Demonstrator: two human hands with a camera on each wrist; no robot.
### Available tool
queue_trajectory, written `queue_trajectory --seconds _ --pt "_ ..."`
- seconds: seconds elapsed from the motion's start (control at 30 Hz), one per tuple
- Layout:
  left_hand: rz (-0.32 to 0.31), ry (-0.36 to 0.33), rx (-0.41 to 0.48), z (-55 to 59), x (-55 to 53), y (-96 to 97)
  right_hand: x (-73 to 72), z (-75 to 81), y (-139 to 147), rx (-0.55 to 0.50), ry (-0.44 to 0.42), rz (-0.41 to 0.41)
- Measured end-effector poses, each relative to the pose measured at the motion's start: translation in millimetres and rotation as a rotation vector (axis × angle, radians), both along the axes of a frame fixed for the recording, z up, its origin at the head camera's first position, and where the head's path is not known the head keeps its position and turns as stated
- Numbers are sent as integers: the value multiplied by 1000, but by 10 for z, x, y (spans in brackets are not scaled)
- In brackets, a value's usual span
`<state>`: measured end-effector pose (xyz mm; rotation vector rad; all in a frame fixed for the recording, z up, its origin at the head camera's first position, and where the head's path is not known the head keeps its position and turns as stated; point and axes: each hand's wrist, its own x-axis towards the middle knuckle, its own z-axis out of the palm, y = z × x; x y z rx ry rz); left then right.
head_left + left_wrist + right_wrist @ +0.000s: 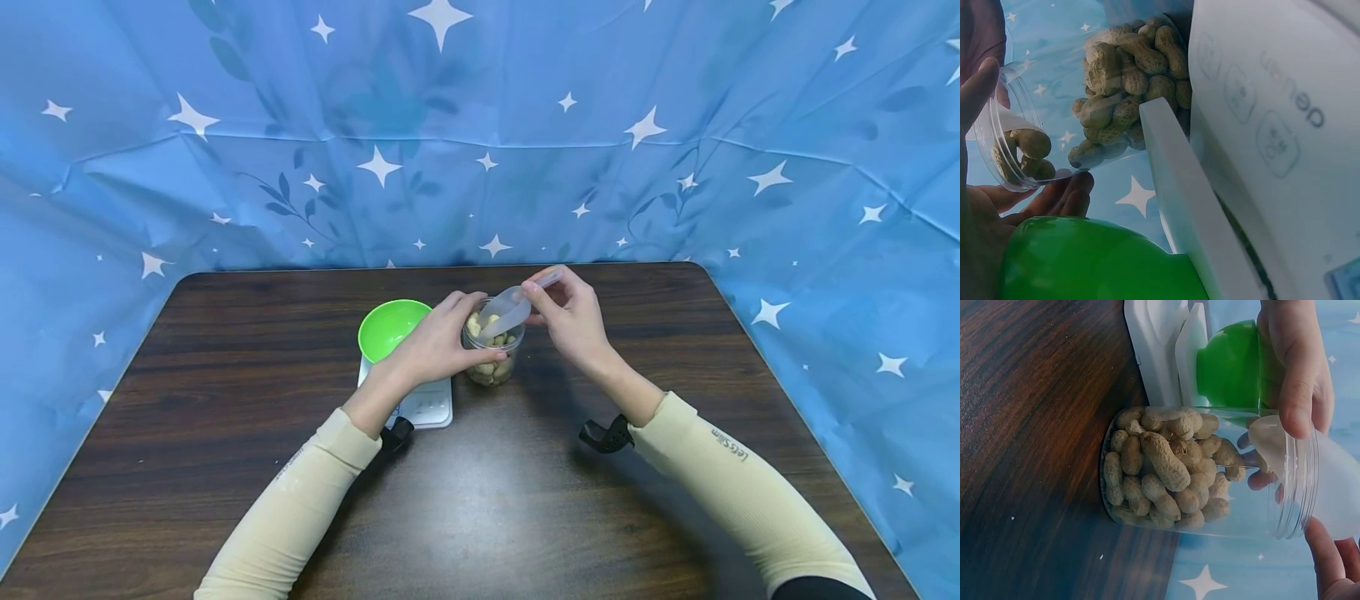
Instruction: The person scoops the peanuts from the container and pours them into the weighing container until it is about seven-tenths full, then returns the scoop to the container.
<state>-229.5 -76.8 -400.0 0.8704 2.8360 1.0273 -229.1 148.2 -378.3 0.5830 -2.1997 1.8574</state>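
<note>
A clear plastic jar (1254, 512) of unshelled peanuts (1166, 469) stands on the table. My left hand (438, 337) grips the jar around its upper part, fingers on the far side and thumb on the near side. Between the fingers of my right hand (573, 321) is the handle of a translucent white scoop (507, 312). The scoop's bowl tilts down into the jar's mouth. In the left wrist view, a few peanuts (1030, 144) show near the jar's rim by the scoop, apart from the heap lower down.
Left of the jar, a bright green bowl (390, 325) sits on a white kitchen scale (431, 406), partly behind my left hand and forearm. The dark wooden table (480, 517) ends at a blue star-patterned curtain (480, 200) at the back and sides.
</note>
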Motion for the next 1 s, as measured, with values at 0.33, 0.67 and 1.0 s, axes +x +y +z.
queue_trajectory --seconds 0.33,0.67,1.0 --pt "4 -11 -12 -4 -9 0 0 -3 14 -1 -22 -3" --pt "0 -23 -12 -1 -6 -7 -3 -14 41 -16 -31 12" --pt "1 -28 -16 2 -8 -8 -34 -41 74 -111 -87 29"
